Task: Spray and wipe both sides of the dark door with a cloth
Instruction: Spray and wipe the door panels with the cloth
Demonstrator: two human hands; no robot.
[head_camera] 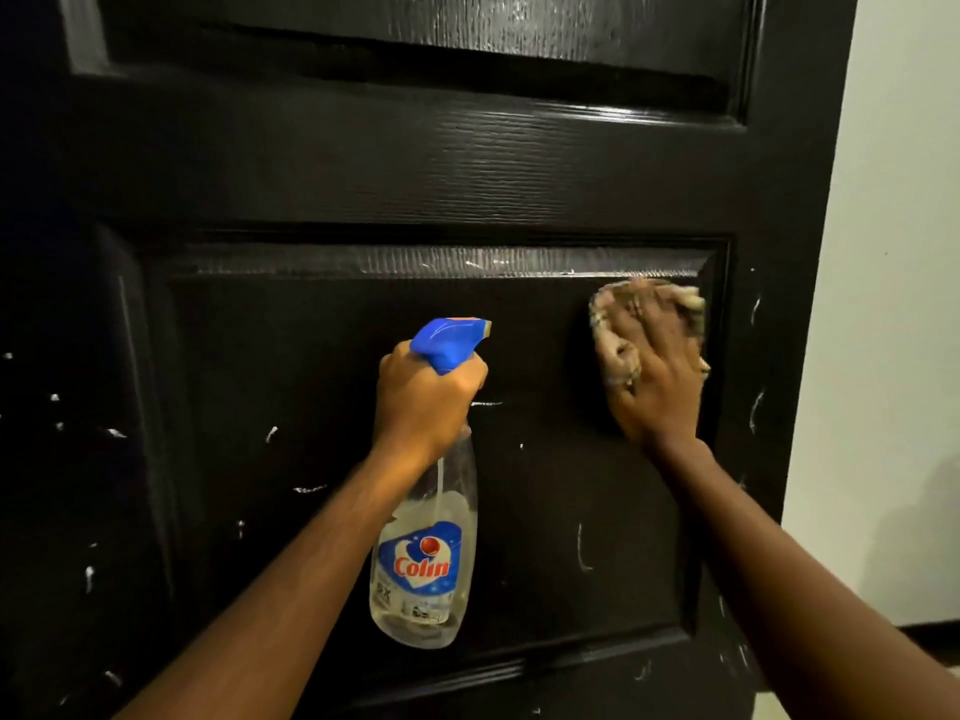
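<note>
With bottle gripped in the left hand and cloth pressed under the flat right hand, the flecked door is judged barely wiped.

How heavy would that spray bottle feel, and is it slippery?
Probably light: the clear spray bottle looks mostly empty. Likely stiff plastic: it keeps its shape hanging from the left hand. Smooth sides may slip, but the neck gives grip.

I see the black door flecked white, a beige cloth flat against its panel's top-right corner, the blue-headed spray bottle upright.
</note>
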